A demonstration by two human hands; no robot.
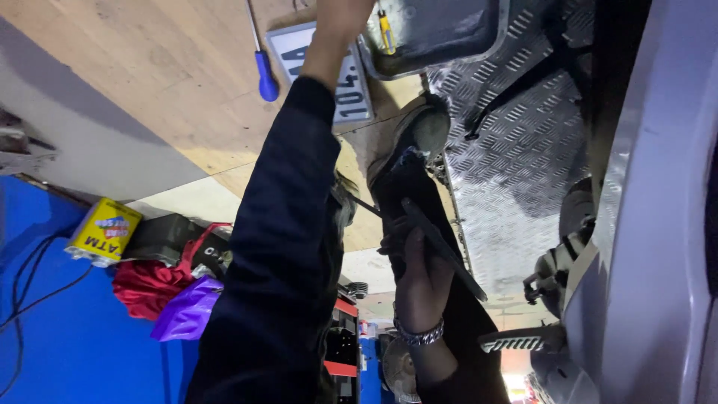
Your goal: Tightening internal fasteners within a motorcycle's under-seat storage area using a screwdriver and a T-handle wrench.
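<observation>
Flat bar: dark, long, narrow, slanted | right hand grips it | left hand grip unclear, by metal tray

Dim indoor light; dark sleeve underexposed, glare on grey panel, soft blur, view rotated sideways.

Left hand: cut off by top edge, grip not discernible. Screwdriver: shaft tip out of frame. Number plate: partly hidden behind sleeve. Metal tray: upper part cropped. Yellow tool in tray: too small to identify.
</observation>
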